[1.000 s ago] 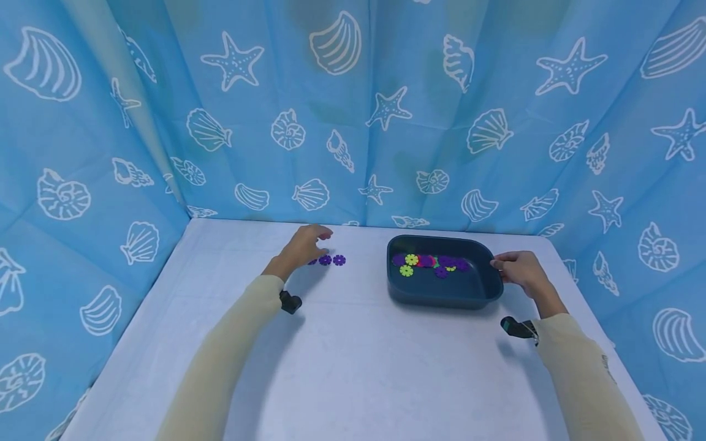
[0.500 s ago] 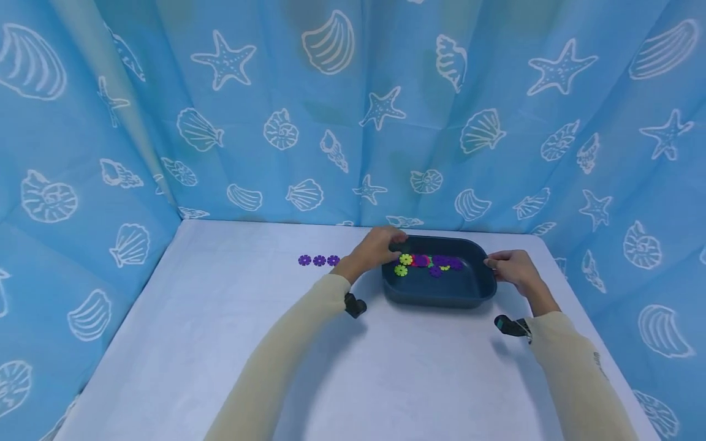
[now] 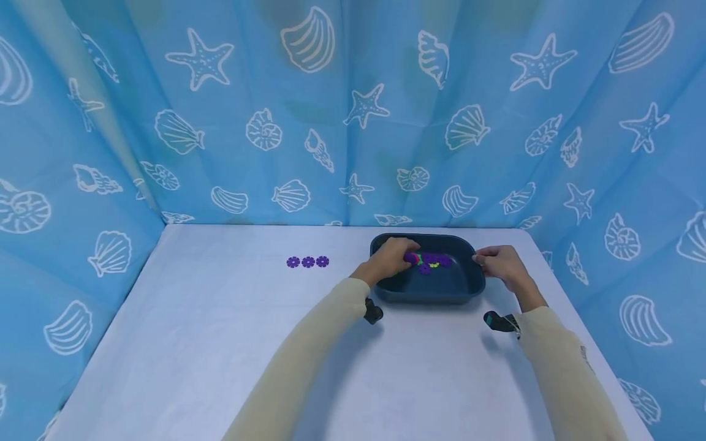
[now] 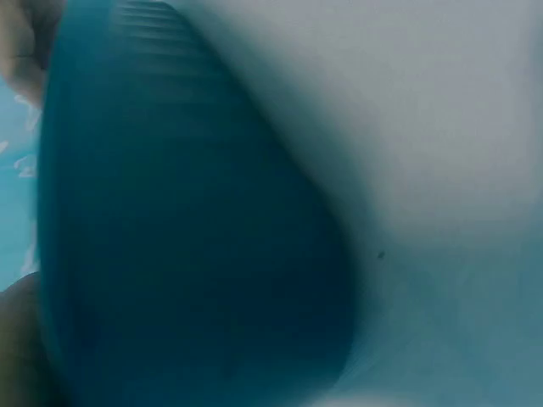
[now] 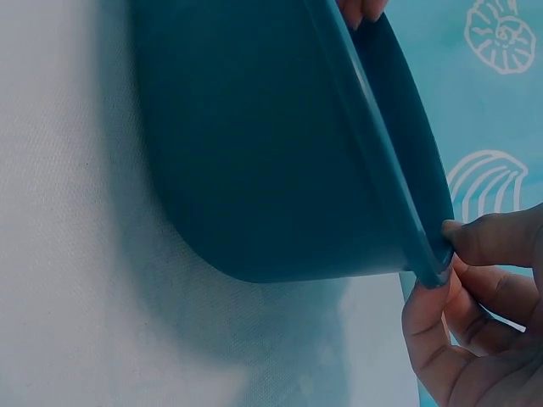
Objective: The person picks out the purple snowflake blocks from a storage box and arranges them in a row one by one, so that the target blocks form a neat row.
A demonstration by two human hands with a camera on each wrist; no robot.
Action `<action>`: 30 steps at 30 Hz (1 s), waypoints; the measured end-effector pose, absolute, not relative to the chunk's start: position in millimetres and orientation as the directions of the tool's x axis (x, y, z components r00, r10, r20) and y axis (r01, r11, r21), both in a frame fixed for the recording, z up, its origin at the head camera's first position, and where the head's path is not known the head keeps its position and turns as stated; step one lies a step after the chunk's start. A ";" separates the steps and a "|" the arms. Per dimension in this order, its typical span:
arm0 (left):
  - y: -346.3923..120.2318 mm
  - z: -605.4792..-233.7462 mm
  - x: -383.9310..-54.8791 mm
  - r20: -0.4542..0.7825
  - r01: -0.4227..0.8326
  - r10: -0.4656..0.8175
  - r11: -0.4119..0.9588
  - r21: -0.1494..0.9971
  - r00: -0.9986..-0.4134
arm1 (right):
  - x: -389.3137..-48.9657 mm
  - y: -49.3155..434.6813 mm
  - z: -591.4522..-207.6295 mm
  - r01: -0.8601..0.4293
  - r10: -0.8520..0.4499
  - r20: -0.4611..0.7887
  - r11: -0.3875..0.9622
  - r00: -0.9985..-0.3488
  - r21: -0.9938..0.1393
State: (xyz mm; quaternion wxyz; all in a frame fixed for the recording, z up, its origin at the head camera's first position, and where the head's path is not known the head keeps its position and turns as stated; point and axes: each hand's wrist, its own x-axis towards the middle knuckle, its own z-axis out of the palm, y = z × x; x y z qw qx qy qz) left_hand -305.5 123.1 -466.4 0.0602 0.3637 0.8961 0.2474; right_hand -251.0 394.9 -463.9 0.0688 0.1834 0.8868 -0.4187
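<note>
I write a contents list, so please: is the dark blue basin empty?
No, partly filled: the basin holds purple notched discs, but some bare floor shows.

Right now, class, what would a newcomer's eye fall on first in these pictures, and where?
Probably the blue curtain, printed with white shells and starfish, behind the white table. Next comes the dark bin right of centre, with the left hand extended over its left rim and the right hand gripping its right rim. Left of it, three purple flower-shaped discs lie in a row on the table.
</note>
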 end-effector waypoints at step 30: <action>145.1 -486.9 -303.2 0.008 0.591 0.654 0.679 0.435 -0.757 | -263.8 414.2 -490.0 0.378 0.280 -0.265 0.519 -0.923 -0.767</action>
